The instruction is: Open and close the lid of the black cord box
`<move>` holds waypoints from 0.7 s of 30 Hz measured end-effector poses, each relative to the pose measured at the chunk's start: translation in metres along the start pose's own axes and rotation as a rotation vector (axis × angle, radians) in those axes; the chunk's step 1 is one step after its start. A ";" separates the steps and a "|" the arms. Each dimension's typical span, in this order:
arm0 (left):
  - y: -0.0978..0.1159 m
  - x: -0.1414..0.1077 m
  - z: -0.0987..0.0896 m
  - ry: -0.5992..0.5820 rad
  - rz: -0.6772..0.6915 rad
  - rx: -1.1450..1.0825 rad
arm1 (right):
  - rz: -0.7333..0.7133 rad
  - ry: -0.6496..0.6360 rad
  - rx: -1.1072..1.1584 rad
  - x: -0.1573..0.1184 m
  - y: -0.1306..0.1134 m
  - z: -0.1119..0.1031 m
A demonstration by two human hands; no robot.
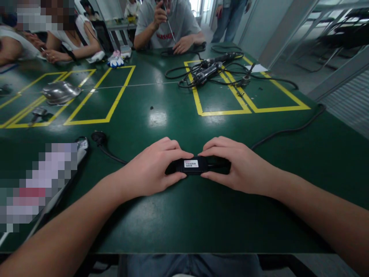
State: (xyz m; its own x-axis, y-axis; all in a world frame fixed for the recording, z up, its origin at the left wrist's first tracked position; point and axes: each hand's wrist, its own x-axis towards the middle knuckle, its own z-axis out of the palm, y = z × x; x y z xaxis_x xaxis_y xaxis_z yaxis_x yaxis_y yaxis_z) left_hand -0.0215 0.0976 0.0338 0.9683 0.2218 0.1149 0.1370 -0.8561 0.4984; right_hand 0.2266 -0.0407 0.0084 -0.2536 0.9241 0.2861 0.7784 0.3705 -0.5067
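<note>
A long black device (198, 165) with a white label on top lies on the green table (184, 215) just in front of me. My left hand (152, 169) grips its left end, thumb below and fingers over the top. My right hand (233, 165) grips its right end the same way. A black cable (288, 130) runs from the device's right side across the table toward the far right edge.
A black plug and cord (99, 138) lie to the left of my hands. Black tools with tangled cables (207, 71) sit in yellow taped boxes farther back. A silver object (60, 92) rests at left. Other people sit along the far and left sides.
</note>
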 end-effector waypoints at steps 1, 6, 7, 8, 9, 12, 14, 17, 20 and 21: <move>0.001 0.000 -0.001 0.001 0.011 0.021 | -0.002 0.008 -0.029 0.000 -0.001 0.000; 0.002 0.002 -0.002 -0.017 0.005 0.066 | -0.005 0.003 -0.034 0.001 0.000 0.001; 0.002 0.002 -0.002 -0.020 0.001 0.060 | -0.010 0.001 -0.021 0.001 0.001 0.000; 0.001 0.003 -0.002 -0.020 -0.001 0.053 | -0.015 0.001 -0.012 0.001 0.001 0.000; 0.000 0.003 -0.001 -0.018 -0.001 0.045 | -0.018 0.001 -0.010 0.000 0.002 0.000; -0.002 0.002 0.001 -0.009 0.004 0.033 | -0.016 -0.003 -0.020 0.000 0.003 0.001; -0.002 0.001 0.002 -0.005 0.006 0.035 | -0.006 -0.006 -0.024 0.000 0.004 0.003; -0.002 0.000 0.002 0.007 0.012 0.043 | 0.005 -0.010 -0.022 0.000 0.004 0.005; -0.003 0.000 0.002 0.039 0.029 0.034 | 0.001 -0.018 -0.016 0.000 0.006 0.005; -0.004 0.000 0.001 0.050 0.036 0.023 | 0.002 -0.019 -0.016 0.000 0.006 0.004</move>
State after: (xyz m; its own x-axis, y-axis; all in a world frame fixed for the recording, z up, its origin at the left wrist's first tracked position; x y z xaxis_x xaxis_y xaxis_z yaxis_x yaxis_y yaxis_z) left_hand -0.0220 0.1001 0.0307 0.9611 0.2132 0.1755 0.1076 -0.8745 0.4730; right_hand 0.2286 -0.0382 0.0019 -0.2627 0.9266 0.2692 0.7879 0.3670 -0.4945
